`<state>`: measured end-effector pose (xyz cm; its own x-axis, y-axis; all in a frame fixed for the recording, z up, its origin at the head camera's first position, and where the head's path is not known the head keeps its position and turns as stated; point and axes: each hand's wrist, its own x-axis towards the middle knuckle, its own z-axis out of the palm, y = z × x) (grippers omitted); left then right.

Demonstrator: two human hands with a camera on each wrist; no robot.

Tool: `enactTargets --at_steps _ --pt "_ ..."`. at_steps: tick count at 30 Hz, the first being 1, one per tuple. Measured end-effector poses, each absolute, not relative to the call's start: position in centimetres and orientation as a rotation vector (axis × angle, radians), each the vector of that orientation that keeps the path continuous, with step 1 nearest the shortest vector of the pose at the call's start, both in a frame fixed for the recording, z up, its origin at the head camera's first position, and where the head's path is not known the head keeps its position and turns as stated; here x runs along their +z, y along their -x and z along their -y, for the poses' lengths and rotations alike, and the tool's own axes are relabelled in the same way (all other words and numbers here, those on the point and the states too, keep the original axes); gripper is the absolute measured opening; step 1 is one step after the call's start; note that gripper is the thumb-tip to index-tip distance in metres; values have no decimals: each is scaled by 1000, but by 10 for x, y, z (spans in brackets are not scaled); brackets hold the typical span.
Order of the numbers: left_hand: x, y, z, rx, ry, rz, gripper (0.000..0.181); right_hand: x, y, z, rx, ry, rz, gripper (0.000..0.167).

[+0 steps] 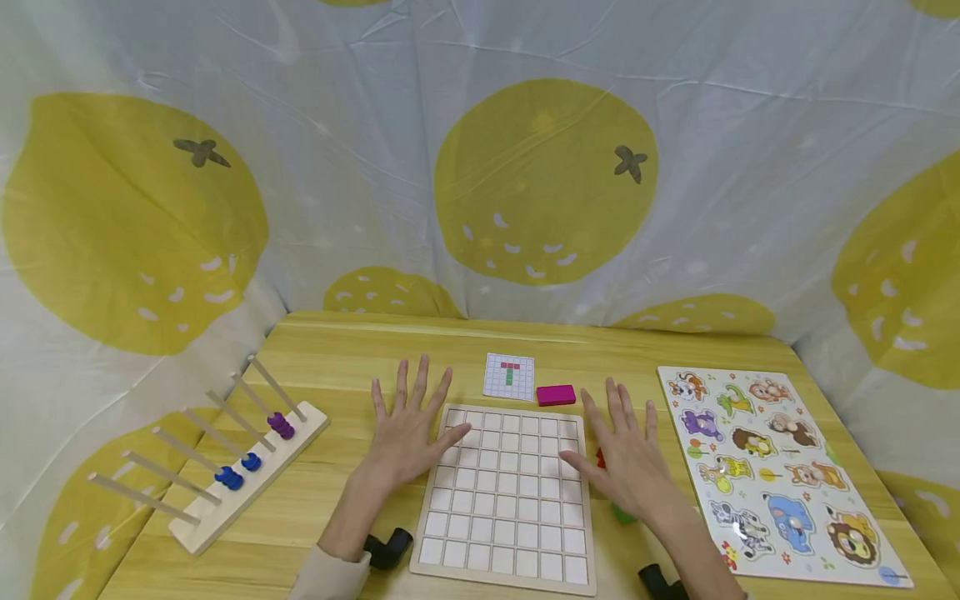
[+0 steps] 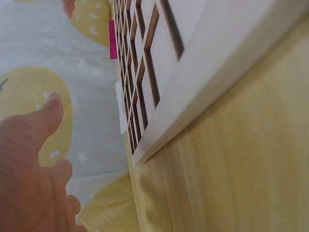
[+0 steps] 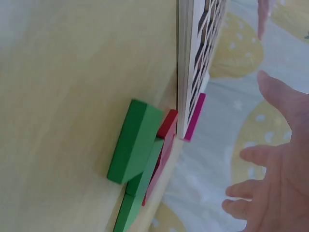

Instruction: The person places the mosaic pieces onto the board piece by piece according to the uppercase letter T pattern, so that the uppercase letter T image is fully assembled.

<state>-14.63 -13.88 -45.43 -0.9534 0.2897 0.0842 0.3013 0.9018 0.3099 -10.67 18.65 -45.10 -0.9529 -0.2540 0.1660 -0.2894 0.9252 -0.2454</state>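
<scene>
A pale wooden grid board [image 1: 504, 575] with square cells lies in the middle of the table. My left hand [image 1: 408, 437] hovers by its left edge, fingers spread and nothing held. On the other side, my right hand [image 1: 626, 458] is likewise spread and holds nothing. Partly hidden under the right hand are red blocks [image 3: 166, 130] and green blocks [image 3: 135, 140], lying beside the board in the right wrist view. Behind the board sit a magenta block [image 1: 556, 395] and a small pattern card [image 1: 509, 377] printed with a red and green T shape.
At the left stands a wooden peg rack [image 1: 255, 475] with blue and purple beads on some pegs. An animal puzzle board [image 1: 780, 475] lies on the right. A lemon-patterned curtain [image 1: 547, 183] hangs behind the table. Black curved pieces [image 1: 388, 550] show near both wrists.
</scene>
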Motion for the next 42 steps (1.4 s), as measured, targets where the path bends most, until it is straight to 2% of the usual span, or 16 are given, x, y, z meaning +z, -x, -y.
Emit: enactTargets --at_steps 14,19,29,34,42 --pt "-458 151 164 -977 654 3228 94 -439 112 -208 518 -385 3034 83" --pt "-460 152 173 -1096 739 3257 108 -437 118 -220 656 -443 3025 75" --pt "-460 151 176 -1041 842 3315 140 -446 127 -249 1135 -511 2986 55" --pt "-460 150 176 -996 841 3327 146 -451 129 -255 1274 -535 3022 50" --pt "-463 151 176 -944 842 3345 149 -456 131 -260 1376 -666 3045 50"
